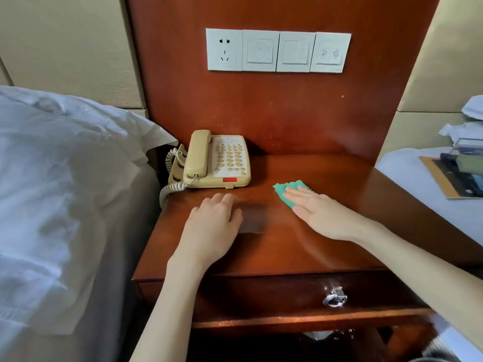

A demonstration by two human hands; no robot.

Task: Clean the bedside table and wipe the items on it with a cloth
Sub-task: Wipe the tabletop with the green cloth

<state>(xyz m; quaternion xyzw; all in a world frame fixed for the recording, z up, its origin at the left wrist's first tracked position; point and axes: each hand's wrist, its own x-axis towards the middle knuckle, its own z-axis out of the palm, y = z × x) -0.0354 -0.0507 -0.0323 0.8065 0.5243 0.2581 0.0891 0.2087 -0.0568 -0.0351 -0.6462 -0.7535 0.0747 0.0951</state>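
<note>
The reddish wooden bedside table (300, 252) fills the middle of the head view. A beige corded telephone (217, 159) stands at its back left, handset on the cradle. A small green cloth (283, 190) lies flat on the tabletop right of the phone. My right hand (321, 210) presses flat on the cloth, fingers pointing left and covering most of it. My left hand (213, 226) rests palm down on the bare wood in front of the phone, fingers loosely curled, holding nothing.
A bed with a white pillow (65, 178) borders the table's left side. On the right, a second bed (423, 178) carries a board with dark items (460, 173). A socket and switch panel (278, 50) sits on the back board. Below the top is a drawer with a shiny knob (335, 297).
</note>
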